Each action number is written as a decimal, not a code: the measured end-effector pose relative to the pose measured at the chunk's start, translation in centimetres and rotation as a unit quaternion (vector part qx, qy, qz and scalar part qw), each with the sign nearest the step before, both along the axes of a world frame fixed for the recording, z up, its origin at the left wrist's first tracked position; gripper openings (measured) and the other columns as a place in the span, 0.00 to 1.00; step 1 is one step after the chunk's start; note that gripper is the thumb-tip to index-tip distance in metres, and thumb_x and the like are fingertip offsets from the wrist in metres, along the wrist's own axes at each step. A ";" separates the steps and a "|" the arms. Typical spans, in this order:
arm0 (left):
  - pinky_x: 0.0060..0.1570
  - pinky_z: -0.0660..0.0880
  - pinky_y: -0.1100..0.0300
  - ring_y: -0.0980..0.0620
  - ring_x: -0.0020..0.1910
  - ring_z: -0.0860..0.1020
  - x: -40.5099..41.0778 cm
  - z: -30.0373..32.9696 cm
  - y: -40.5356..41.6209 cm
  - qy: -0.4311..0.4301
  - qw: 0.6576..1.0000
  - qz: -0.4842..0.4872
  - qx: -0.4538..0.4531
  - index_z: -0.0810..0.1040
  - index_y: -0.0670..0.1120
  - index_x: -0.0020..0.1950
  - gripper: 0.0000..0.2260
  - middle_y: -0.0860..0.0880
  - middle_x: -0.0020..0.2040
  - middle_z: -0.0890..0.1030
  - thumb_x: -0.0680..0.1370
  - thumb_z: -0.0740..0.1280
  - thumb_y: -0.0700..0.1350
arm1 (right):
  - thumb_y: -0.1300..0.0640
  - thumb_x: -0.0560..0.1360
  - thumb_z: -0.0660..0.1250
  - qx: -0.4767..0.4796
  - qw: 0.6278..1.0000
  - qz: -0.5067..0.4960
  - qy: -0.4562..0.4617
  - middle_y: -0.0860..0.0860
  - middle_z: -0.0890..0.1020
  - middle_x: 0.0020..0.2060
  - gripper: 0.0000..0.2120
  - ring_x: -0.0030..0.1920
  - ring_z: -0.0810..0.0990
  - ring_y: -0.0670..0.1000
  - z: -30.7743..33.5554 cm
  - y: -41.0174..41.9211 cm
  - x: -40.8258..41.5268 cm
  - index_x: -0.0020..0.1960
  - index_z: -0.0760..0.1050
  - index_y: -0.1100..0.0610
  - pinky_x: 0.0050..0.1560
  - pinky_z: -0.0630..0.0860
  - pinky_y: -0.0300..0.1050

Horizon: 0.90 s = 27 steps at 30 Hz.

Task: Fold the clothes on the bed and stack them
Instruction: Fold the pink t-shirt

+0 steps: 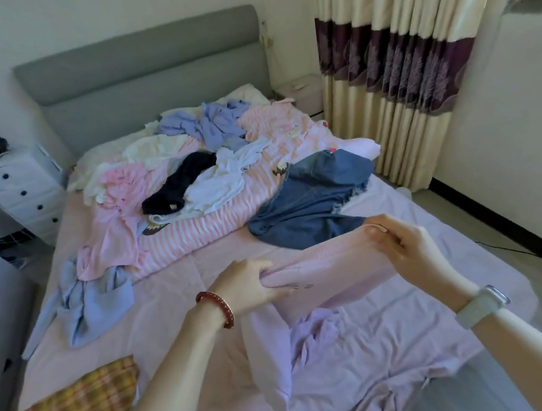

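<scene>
Pink garment (325, 267) between both hands, lower part bunched and indistinct.

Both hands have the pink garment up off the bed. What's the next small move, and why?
Probably lower it flat onto the bare sheet in front. The left hand and right hand grip the pink garment at opposite ends, stretched, with its lower part hanging bunched, so it needs spreading before any fold.
</scene>
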<state>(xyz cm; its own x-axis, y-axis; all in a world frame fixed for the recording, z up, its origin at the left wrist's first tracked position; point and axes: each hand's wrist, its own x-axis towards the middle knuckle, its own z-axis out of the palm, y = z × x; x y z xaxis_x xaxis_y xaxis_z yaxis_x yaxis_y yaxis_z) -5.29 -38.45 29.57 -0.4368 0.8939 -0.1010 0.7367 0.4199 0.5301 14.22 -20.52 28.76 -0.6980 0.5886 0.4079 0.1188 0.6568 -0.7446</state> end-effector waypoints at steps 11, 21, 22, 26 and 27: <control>0.28 0.59 0.65 0.58 0.28 0.61 16.6 -4.9 -13.1 -0.146 0.985 0.081 0.038 0.66 0.48 0.33 0.17 0.55 0.28 0.64 0.70 0.74 0.46 | 0.60 0.76 0.61 -0.106 0.993 -0.018 -0.044 0.42 0.78 0.37 0.04 0.38 0.74 0.32 -3.8 -11.5 18.9 0.46 0.75 0.54 0.39 0.68 0.25; 0.32 0.61 0.65 0.61 0.31 0.64 28.7 -5.2 -15.1 -0.311 0.947 0.054 0.061 0.65 0.44 0.36 0.19 0.60 0.29 0.68 0.71 0.71 0.55 | 0.59 0.77 0.63 -0.121 0.988 -0.035 -0.088 0.46 0.80 0.35 0.07 0.37 0.75 0.35 -4.3 -11.4 28.9 0.45 0.79 0.56 0.40 0.68 0.28; 0.33 0.63 0.64 0.58 0.34 0.66 30.2 -4.7 -14.7 -0.370 0.922 0.057 0.098 0.67 0.42 0.38 0.23 0.56 0.32 0.69 0.68 0.72 0.59 | 0.62 0.77 0.63 -0.108 0.990 -0.044 -0.083 0.46 0.79 0.35 0.06 0.37 0.74 0.33 -4.0 -10.8 29.9 0.46 0.79 0.59 0.39 0.68 0.26; 0.33 0.71 0.63 0.54 0.33 0.74 34.7 -2.1 -11.7 -0.447 0.857 0.137 0.217 0.70 0.43 0.38 0.16 0.50 0.32 0.75 0.66 0.74 0.51 | 0.63 0.77 0.63 -0.075 0.993 -0.064 -0.060 0.49 0.79 0.37 0.05 0.36 0.73 0.41 -2.5 -8.4 33.0 0.47 0.78 0.61 0.39 0.67 0.26; 0.32 0.70 0.65 0.56 0.32 0.72 35.5 -1.4 -11.0 -0.408 0.869 0.150 0.234 0.68 0.45 0.36 0.15 0.53 0.30 0.73 0.67 0.72 0.50 | 0.63 0.77 0.63 -0.077 0.994 -0.062 -0.053 0.50 0.79 0.37 0.05 0.38 0.74 0.44 -2.2 -7.9 33.5 0.47 0.78 0.61 0.39 0.67 0.26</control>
